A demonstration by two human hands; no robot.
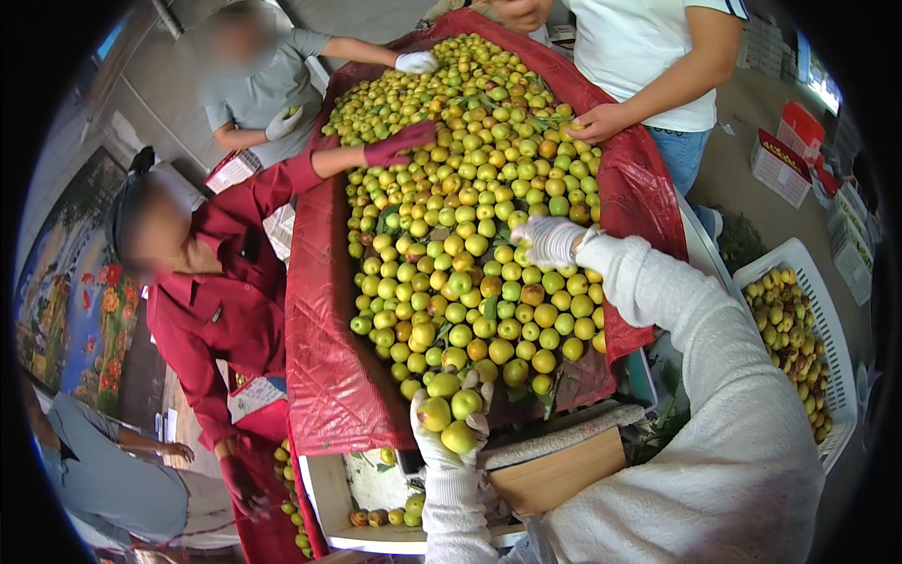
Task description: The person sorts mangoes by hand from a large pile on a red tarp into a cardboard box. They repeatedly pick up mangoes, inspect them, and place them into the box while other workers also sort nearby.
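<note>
Yellow-green round fruit (pixel 451 211), some with brown or reddish patches, lies heaped with leaves on a table lined with red quilted sheeting (pixel 338 352). My left hand (pixel 451 423), in a pale glove, is at the table's near edge and holds several of the larger fruits, palm up. Farther off, at the right part of the heap, my right hand (pixel 550 241) wears a striped white glove and reaches onto the fruit. Its fingertips touch a yellow fruit; whether they grip it is hidden. White fleecy sleeves cover both my arms.
Co-workers' gloved hands (pixel 405 143) (pixel 417 62) reach in from the left, a bare hand (pixel 597 123) from the right. A white plastic crate (pixel 810 282) of browner fruit stands at right. Below my left hand, a white tray (pixel 373 539) holds a few fruits beside a wooden board (pixel 560 469).
</note>
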